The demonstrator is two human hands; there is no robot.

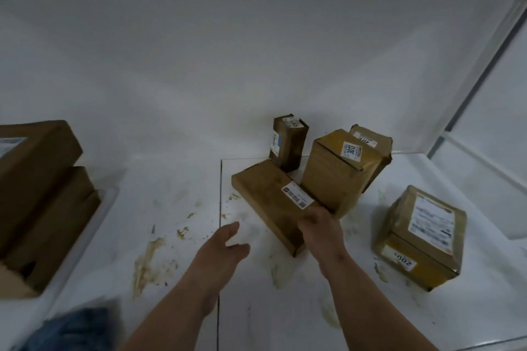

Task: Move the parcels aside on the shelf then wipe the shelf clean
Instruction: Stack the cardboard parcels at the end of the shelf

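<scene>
The right hand (318,224) is gripping the flat parcel (273,202) at centre frame to shift it off the stained shelf (171,208); the left hand (228,245) is hovering spread, holding nothing.

Both bare forearms reach forward from the near edge of the shelf, the left hand (228,239) hovering open with its fingers (232,228) relaxed and thumb spread, the right hand (319,226) just beside it, knuckles up, fingers curled in a grip on the flat parcel (271,199).
</scene>
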